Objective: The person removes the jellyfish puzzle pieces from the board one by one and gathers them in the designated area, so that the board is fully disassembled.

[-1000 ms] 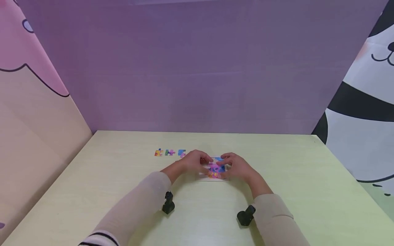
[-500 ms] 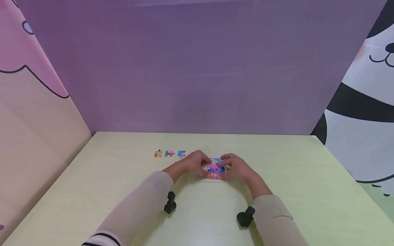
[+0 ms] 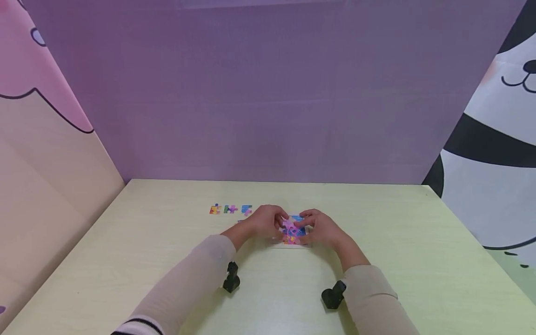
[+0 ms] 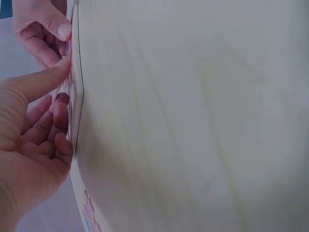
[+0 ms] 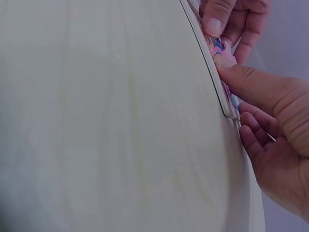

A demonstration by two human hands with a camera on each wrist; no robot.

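A pale green worktop [image 3: 167,260] is seen in the head view, closed in by a purple backdrop [image 3: 268,93] at the top of the frame. A small puzzle board [image 3: 292,231], brightly printed in pink and blue with a pale border, lies flat on the worktop just below the middle of the frame.

The left hand [image 3: 264,222] is placed at the left edge of the puzzle board, the right hand [image 3: 320,228] at its right edge. Both hands are bent inward, with fingertips meeting over the printed surface. In the left wrist view the left thumb [image 4: 38,82] is extended and pressed against the board's edge, while the remaining fingers are curled beside it. In the right wrist view the right thumb [image 5: 246,79] is pressed likewise on the pink pieces. Whether a loose piece is pinched in either grip cannot be told; the contact point is too small and partly covered.

Three loose puzzle pieces [image 3: 231,209] are laid in a row on the worktop, left of the board and just beyond the left hand, not touched by it. Beige sleeves [image 3: 188,284] are seen at the lower part of the frame, each with a black wrist-mounted device [image 3: 231,277].
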